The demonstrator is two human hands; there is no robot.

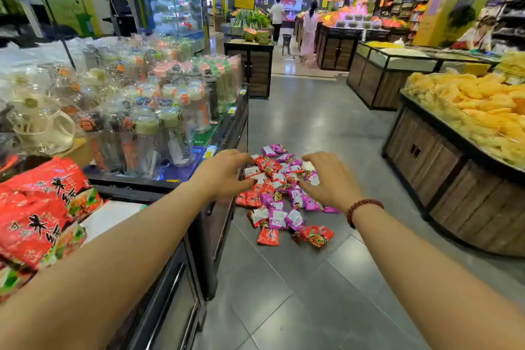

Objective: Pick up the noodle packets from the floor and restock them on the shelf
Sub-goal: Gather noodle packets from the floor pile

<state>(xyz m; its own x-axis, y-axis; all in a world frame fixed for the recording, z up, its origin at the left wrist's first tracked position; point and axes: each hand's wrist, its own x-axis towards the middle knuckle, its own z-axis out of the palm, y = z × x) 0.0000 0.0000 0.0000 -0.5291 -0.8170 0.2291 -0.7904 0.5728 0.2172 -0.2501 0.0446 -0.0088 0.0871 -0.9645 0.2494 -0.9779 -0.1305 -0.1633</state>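
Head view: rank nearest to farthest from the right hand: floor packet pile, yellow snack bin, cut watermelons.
1. floor packet pile: just ahead of and below the right hand.
2. yellow snack bin: to its right, across the aisle.
3. cut watermelons: far ahead, on a wooden stand.

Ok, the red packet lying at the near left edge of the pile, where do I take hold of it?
Pinch the red packet by its near edge, coming down from above on your side. It lies flat on the floor with its near edge free, while its far end meets the pile.
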